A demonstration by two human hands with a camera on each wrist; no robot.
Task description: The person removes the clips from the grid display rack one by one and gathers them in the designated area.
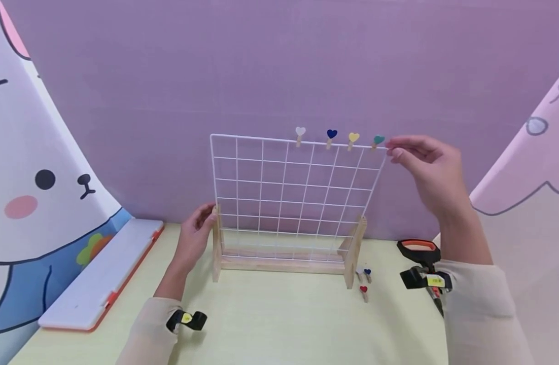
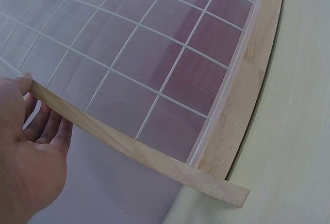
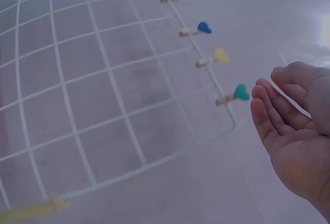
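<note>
The left hand (image 1: 196, 238) is gripping the top end of the left wooden upright (image 1: 216, 248), its thumb pressing on the near side and its fingers curling behind. The white wire grid (image 1: 284, 183) is standing in the wooden stand (image 1: 284, 265), its left edge running just beside this grip.

The right hand (image 1: 432, 167) is grasping nothing; its fingers are bending loosely. Its fingertips are hovering just beside the green heart clip (image 3: 241, 92), which is sitting on the top wire near the right corner, its heart facing the fingers across a small gap. Farther from this hand, along the same wire, the yellow heart clip (image 1: 353, 137), blue heart clip (image 1: 332, 134) and white heart clip (image 1: 300, 132) are following in sequence.

Below the right hand, three loose clips (image 1: 363, 290) are lying on the table (image 1: 261, 324) beside the right wooden upright (image 1: 354, 253).
</note>
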